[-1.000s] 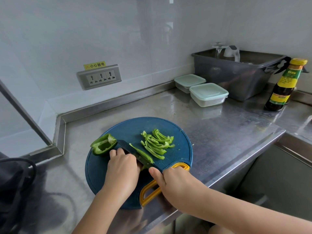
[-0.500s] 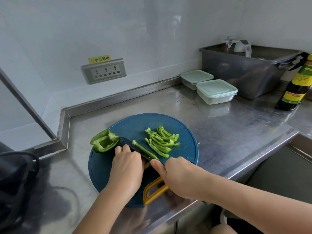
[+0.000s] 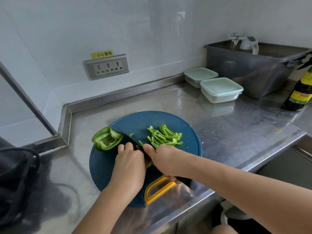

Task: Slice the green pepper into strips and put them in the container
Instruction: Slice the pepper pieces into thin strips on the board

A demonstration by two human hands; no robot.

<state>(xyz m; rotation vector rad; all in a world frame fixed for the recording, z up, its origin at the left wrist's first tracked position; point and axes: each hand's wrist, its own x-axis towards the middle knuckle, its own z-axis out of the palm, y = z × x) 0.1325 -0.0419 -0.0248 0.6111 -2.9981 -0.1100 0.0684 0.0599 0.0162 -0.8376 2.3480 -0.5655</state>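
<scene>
My left hand (image 3: 130,159) curls down on a pepper piece (image 3: 150,163), mostly hidden under it. Just right of it, my right hand (image 3: 163,159) grips the knife (image 3: 125,135). Its blade points away and left, toward the pepper half (image 3: 107,138) at the left edge of the board (image 3: 189,130). The strips (image 3: 164,136) lie to the right. The lidded container (image 3: 221,89) sits far right, well apart.

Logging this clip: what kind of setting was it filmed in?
Most likely a kitchen, perhaps a commercial or shared one. A stainless steel counter runs along a white wall, green pepper strips lie on a blue cutting board, and a sauce bottle stands near lidded containers.
</scene>
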